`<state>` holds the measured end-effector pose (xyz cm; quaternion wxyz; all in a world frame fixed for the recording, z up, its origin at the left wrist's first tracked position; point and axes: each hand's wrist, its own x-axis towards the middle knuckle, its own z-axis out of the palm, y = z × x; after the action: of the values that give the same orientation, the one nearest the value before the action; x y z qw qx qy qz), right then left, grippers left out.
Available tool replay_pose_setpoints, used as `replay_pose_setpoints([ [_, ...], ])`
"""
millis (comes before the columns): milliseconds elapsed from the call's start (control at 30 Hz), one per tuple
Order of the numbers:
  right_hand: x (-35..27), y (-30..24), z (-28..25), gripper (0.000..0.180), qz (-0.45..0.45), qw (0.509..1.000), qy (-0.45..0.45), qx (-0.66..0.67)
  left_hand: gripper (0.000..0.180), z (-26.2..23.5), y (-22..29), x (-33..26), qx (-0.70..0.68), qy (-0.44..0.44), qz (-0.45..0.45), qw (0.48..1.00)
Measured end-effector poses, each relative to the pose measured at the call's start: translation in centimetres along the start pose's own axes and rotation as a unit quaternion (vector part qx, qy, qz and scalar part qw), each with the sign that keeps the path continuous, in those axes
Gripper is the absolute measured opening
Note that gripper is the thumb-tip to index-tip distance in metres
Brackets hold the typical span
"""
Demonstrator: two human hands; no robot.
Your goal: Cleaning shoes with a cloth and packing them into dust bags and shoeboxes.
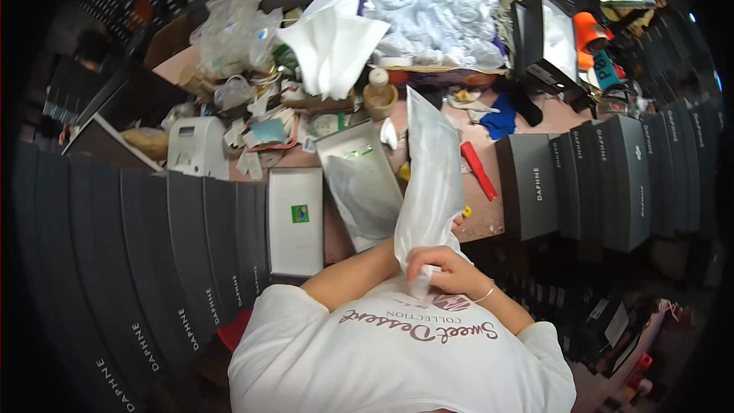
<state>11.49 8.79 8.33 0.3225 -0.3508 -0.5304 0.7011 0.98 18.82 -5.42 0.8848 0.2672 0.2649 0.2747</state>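
A long, whitish translucent plastic bag [432, 164] stands up in front of my chest; what is inside, if anything, I cannot make out. My right hand [449, 269] is closed on its gathered lower end. Behind the bag, my left hand [458, 222] is mostly hidden; its fingertips curl around the bag's right edge. Left of the bag lies an open shoe box [325, 154] with a plastic-wrapped item [365, 193] in it. Beside that box is a pale box lid or tray [296, 252] with a green sticker [300, 214].
Stacked dark shoe boxes line my left [138, 260] and right [533, 187]. A red-handled tool [479, 171] and a blue cloth [500, 116] lie on the pink table [483, 218]. Farther back are white paper sheets [332, 46], crumpled white wads [436, 27], a bottle [378, 86] and a white label printer [197, 147].
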Motion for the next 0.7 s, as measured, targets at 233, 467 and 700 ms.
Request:
replay_pose_setpoints([
  [233, -0.8, 2.9, -5.8, 0.090, -0.003, 0.956, 0.125, 0.267, 0.084, -8.1, 10.3, -6.1, 0.355, 0.094, 0.104, 0.924],
  [467, 9.8, 11.0, -3.0, 0.075, 0.088, 0.855, 0.150, -0.488, 0.067, -11.3, 1.2, -3.8, 0.167, 0.308, 0.078, 0.933],
  [700, 6.4, 15.5, -5.7, 0.064, 0.073, 0.866, 0.208, -0.449, 0.055, -11.6, 0.0, -13.5, 0.575, 0.462, 0.254, 0.625],
])
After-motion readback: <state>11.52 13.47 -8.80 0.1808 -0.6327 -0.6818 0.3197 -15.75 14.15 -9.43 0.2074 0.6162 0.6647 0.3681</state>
